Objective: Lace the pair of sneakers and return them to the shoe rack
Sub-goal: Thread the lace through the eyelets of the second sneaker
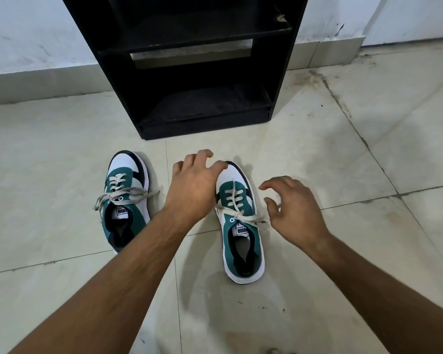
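A view from above shows 2 bare forearms reaching forward over a pale tiled floor. 2 green, white and black sneakers stand side by side on the tiles, toes pointing away from the person, toward a black shoe rack against the wall. The left sneaker sits untouched, its cream lace threaded through the eyelets and crossed near the tongue, with loose ends trailing to both sides. The right sneaker is laced the same way, with a crossing or knot near the top eyelets and ends lying out sideways. The left hand is spread, fingers loosely curled, resting over or just above the toe of the right sneaker; contact cannot be confirmed. The right hand is open with bent fingers, just beside that shoe's lace ends, holding nothing. Judging by this, the lacing looks largely finished on both shoes. Both sneakers remain on the floor, and the rack's visible shelves hold no shoes, so the return step is not yet done.
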